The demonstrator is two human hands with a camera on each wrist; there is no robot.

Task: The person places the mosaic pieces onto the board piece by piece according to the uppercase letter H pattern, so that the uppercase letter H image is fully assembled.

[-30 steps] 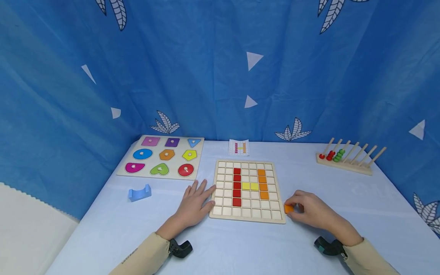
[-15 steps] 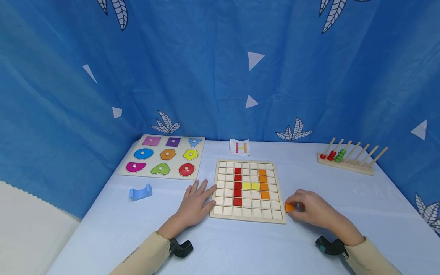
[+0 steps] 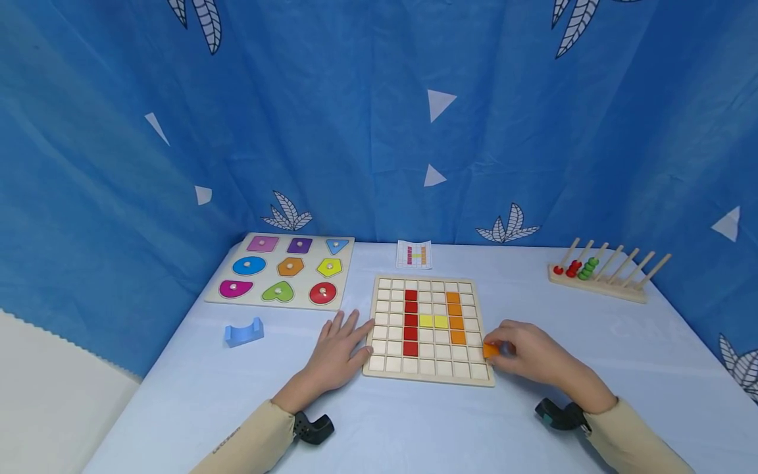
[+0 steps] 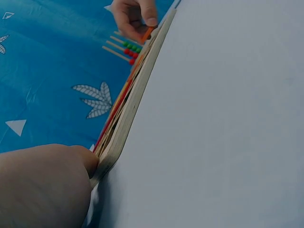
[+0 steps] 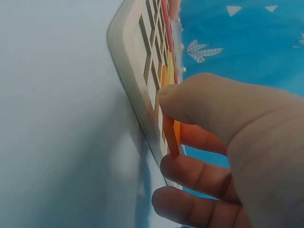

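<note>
A wooden grid board (image 3: 428, 368) lies in the middle of the table. Set in its cells are a column of red tiles (image 3: 410, 320), two yellow tiles (image 3: 433, 321) and a column of orange tiles (image 3: 455, 321). Over the board's right edge, my right hand (image 3: 530, 352) pinches an orange square tile (image 5: 172, 135) between thumb and fingers, tilted in the right wrist view. My left hand (image 3: 336, 350) lies flat with spread fingers, its fingertips touching the board's left edge. The left wrist view shows only part of that hand at the board's corner.
Behind the board lies a pattern card (image 3: 414, 255). A shape puzzle board (image 3: 272, 270) is at the back left, with a blue curved block (image 3: 244, 333) in front. A wooden peg rack (image 3: 598, 284) with red and green beads stands back right, near a blue curtain (image 3: 367, 131).
My right hand has moved left and slightly away from me, bringing the orange tile from beside the board to over its right edge. The left hand stays put.
</note>
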